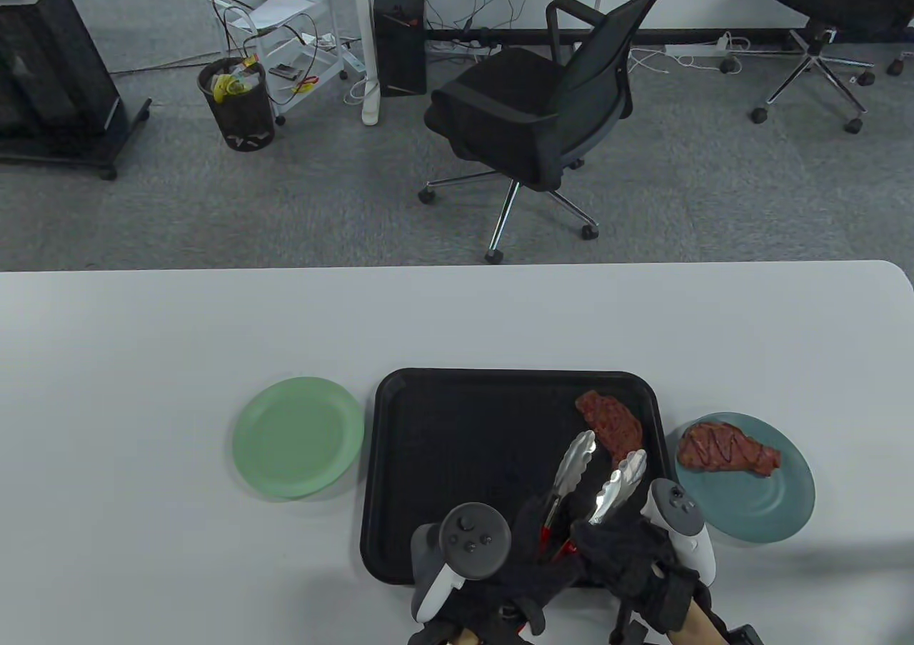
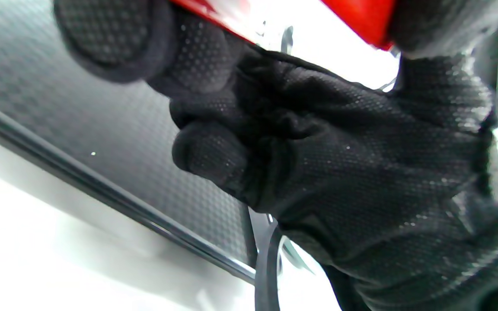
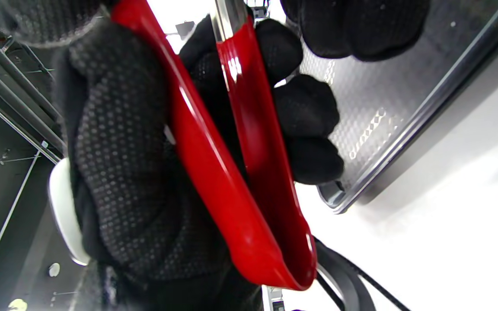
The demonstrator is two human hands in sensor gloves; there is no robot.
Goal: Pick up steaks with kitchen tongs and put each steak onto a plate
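Note:
A red-brown steak [image 1: 610, 423] lies at the right end of the black tray [image 1: 457, 445]. A second steak [image 1: 725, 451] rests on the teal plate [image 1: 764, 509] right of the tray. The green plate [image 1: 296, 436] left of the tray holds nothing. Silver tongs [image 1: 573, 468] with red handles [image 3: 214, 172] point up-right, their arms spread; the right tip touches the tray steak's near end. My right hand [image 1: 614, 552] grips the handles, fingers wrapped round them. My left hand [image 1: 532, 531] has curled fingers against the left handle [image 2: 361, 17].
The tray's near rim [image 2: 102, 185] sits close to the table's front edge. An office chair [image 1: 543, 109] and a bin [image 1: 239, 106] stand on the floor beyond the table's far edge.

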